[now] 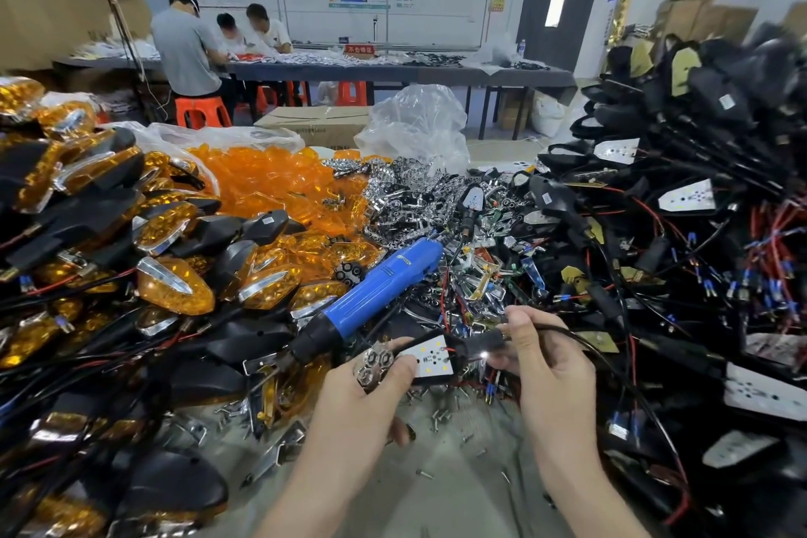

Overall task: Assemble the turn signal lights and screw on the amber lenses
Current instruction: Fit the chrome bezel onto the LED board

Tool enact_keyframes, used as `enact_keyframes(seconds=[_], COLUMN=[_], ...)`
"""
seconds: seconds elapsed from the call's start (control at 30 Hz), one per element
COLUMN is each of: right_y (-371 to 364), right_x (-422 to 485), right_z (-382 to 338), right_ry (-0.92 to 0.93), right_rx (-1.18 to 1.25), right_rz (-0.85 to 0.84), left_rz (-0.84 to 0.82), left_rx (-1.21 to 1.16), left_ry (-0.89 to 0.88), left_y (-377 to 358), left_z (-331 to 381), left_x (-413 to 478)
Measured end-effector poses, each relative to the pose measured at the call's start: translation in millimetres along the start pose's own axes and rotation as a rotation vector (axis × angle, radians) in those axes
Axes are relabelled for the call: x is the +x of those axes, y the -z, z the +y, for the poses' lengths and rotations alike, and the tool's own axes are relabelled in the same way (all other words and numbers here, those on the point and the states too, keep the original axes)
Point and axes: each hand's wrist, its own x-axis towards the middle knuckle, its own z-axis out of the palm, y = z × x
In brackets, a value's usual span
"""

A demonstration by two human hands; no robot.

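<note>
2 hands are working close together in the lower centre of the frame, both busy with 1 unfinished light. We are seeing the left hand (371, 402) pinching a chrome reflector (374, 363) between thumb and fingers at the wide end of the black housing (454, 363), whose white LED board (430, 359) is facing up. The right hand (548, 367) is curling round the housing's stalk (484, 345).

We are judging the housing to be light, stiff plastic that is easy to steady by the stalk. The board and its red lead are looking delicate, so we are thinking fingers belong on the rim. The reflector is looking thin and slick, likely to bend or smudge, so we are favouring a grip on its edges. The amber lenses (270, 175), heaped at the upper left of centre, are probably brittle and slippery. A blue electric screwdriver (371, 297) is lying untouched on the pile just above the hands.
</note>
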Motion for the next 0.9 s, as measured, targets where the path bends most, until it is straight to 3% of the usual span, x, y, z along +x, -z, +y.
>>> enact_keyframes(seconds=[0.23,0.37,0.5,0.6,0.9], right_y=[5.2,9.4,5.9,3.7,4.9], right_x=[5.6,7.7,7.6,6.5,7.6], right_z=[-1.0,-4.7,-6.3,-2.8,-0.5], right_ry=[-0.067,-0.131,-0.224,-0.246,-0.104], right_rx=[0.094,0.232,0.36,0.301,0.159], right_rz=[0.058,0.104,-0.046,-0.12,-0.008], left_rz=[0.033,-0.033,0.031,0.054,-0.002], left_rx=[-0.058,-0.126,-0.12,-0.119,-0.141], left_ry=[0.001,0.029,0.013,0.009,0.005], left_y=[2.3,1.1,0.8,2.5,0.7], left_z=[3.4,4.8,3.0,-0.7,1.2], left_x=[2.1,0.4,2.4,5.2,2.5])
